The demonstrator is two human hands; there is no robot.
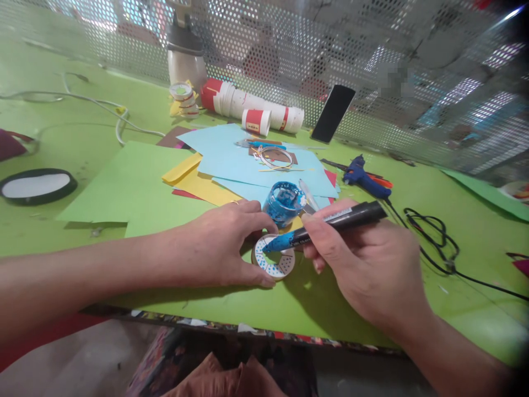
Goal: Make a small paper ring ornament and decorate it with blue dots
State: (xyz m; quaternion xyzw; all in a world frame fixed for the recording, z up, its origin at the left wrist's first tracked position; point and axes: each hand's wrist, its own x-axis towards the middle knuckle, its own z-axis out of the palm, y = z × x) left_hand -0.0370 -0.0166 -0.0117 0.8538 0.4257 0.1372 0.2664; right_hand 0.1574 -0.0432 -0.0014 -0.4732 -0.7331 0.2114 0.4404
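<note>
Hands work over a green desk. Left hand pins a small paper ring flat, fingers curled around its edge. Right hand grips a black marker, its blue tip touching the ring's inner rim. Blue dotting looks partly done; further dots call for steady pressure. Blue paint pot sits just behind.

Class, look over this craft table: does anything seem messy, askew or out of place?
Yes. The marker in the right hand is smeared with blue paint near its tip. The coloured paper sheets lie fanned askew, and the glue gun lies on its side.
</note>
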